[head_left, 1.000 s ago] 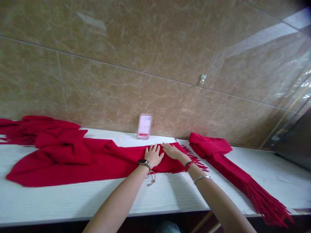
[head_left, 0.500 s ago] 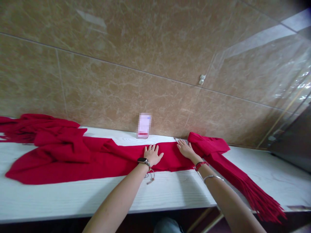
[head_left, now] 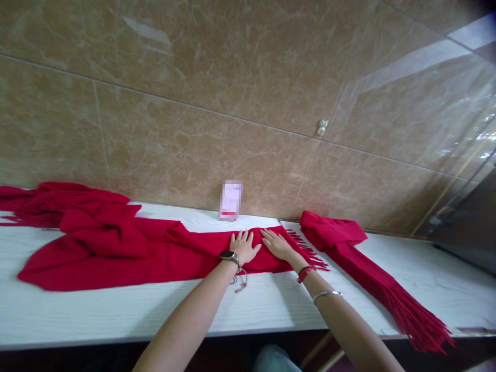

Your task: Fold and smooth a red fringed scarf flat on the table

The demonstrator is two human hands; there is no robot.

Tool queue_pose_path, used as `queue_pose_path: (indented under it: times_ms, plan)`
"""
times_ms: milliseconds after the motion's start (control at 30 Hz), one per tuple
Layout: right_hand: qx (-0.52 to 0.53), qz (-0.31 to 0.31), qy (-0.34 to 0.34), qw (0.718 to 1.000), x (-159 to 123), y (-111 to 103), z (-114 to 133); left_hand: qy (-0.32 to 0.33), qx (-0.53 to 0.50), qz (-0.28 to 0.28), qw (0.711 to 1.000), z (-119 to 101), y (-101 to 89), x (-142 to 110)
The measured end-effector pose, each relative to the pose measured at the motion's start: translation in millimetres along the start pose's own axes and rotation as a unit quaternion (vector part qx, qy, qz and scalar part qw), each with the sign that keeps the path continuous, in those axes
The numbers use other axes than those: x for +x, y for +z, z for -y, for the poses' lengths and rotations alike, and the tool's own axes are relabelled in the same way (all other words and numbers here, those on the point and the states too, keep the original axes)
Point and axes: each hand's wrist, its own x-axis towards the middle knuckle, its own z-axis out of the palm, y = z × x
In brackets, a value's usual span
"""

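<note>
A long red scarf (head_left: 166, 258) lies along the white tabletop, flat in the middle and bunched up toward the left. My left hand (head_left: 245, 248) rests open on it, fingers spread and pointing to the wall. Close by on the right, my right hand (head_left: 276, 245) also lies flat on the cloth, its fingers stretched out. The fringe (head_left: 308, 252) of this scarf shows just to the right of that hand. A second red scarf (head_left: 360, 263), folded into a narrow strip, lies farther right with its tassels hanging near the front edge.
A blurred-out pink, phone-like object (head_left: 231, 200) leans against the brown tiled wall (head_left: 194, 139) behind the table. A small white figure (head_left: 322, 127) is fixed to the wall. The white tabletop (head_left: 232, 310) ends at a front edge near me.
My right hand has slid left, closer to my left hand, uncovering the scarf's fringe. The bunched left part has shifted slightly to the right. My left hand stays in place.
</note>
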Motion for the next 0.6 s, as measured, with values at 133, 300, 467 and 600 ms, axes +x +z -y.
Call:
queue_pose_path:
  times_ms: [133, 300, 467, 600]
  plan:
    - [0.005, -0.001, 0.009, 1.000, 1, -1, 0, -0.019, -0.011, 0.026, 0.999, 0, -3.9, -2]
    - [0.018, 0.000, 0.023, 1.000, 0, -2, 2, -0.038, -0.004, 0.113, 0.993, 7, -19.1, -13]
    - [0.036, -0.002, 0.032, 0.999, 1, -3, 3, -0.026, 0.042, 0.192, 0.980, 43, -62.3, -49]
    - [0.045, 0.003, 0.047, 0.998, 2, -1, 3, -0.035, 0.070, 0.195, 0.978, 90, -109.1, -86]
